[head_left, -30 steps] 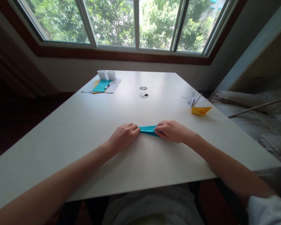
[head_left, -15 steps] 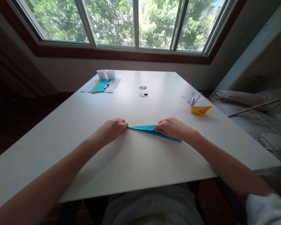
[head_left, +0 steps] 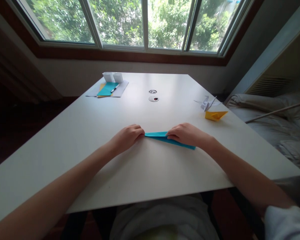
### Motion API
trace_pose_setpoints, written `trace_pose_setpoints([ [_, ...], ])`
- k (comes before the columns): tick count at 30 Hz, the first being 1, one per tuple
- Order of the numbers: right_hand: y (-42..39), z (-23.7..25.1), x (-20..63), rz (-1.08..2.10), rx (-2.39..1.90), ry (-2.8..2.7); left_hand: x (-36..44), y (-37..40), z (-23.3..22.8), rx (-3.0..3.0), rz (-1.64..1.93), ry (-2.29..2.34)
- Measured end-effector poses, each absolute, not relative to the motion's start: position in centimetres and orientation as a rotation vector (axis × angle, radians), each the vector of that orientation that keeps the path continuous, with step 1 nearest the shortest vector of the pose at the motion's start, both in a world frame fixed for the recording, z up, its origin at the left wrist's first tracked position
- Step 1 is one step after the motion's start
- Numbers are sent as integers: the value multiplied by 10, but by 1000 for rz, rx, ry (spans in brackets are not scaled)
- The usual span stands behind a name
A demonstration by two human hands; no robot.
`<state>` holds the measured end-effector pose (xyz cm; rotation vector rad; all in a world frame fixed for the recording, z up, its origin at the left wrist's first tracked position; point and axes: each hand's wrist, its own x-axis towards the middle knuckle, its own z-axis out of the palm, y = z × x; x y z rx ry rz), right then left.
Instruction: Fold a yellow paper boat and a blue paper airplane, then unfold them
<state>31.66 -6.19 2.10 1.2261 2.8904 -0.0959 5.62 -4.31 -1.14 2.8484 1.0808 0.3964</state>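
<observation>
A long, narrow piece of folded blue paper [head_left: 156, 134] lies on the white table in front of me, tapering toward its left end. My left hand [head_left: 131, 136] is closed on that pointed left end, thumb and fingers pinched together. Over the middle of the paper, my right hand [head_left: 185, 134] presses with bent fingers, gripping its upper layer. The paper's right end shows below the right hand, slanting toward me. Part of the fold is hidden under both hands.
To the right stand an orange paper boat [head_left: 216, 115] and a white paper crane [head_left: 206, 104]. At the back left, white paper boxes [head_left: 118, 78], blue paper [head_left: 107, 89] and a pen [head_left: 115, 88] rest on white sheets. Two round discs [head_left: 153, 99] are set mid-table [head_left: 110, 186].
My left hand has shifted right along the blue paper, covering more of its pointed end. The right hand has moved only slightly. The whole view has tilted a little.
</observation>
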Motion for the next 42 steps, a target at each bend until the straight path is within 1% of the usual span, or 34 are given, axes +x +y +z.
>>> trace_pose_setpoints([
  [7, -56, 28, 336, -446, 1357, 2820, 57, -43, -11, 2964, 243, 1096],
  [11, -51, 28, 343, -571, 1391, 2761, 59, -44, -9, 2969, 170, 1120],
  [17, -32, 17, 358, -798, 1587, 2638, 55, -37, -9, 2729, 266, 1133],
  [20, -25, 9, 363, -871, 1619, 2603, 52, -31, -14, 2637, 327, 1118],
  [24, -22, 3, 363, -910, 1604, 2624, 48, -28, -16, 2603, 339, 1106],
  [33, -20, 3, 361, -878, 1564, 2662, 22, -27, -1, 2572, 247, 1126],
  [42, -24, 7, 355, -865, 1600, 2619, 31, -28, -8, 2599, 390, 1078],
])
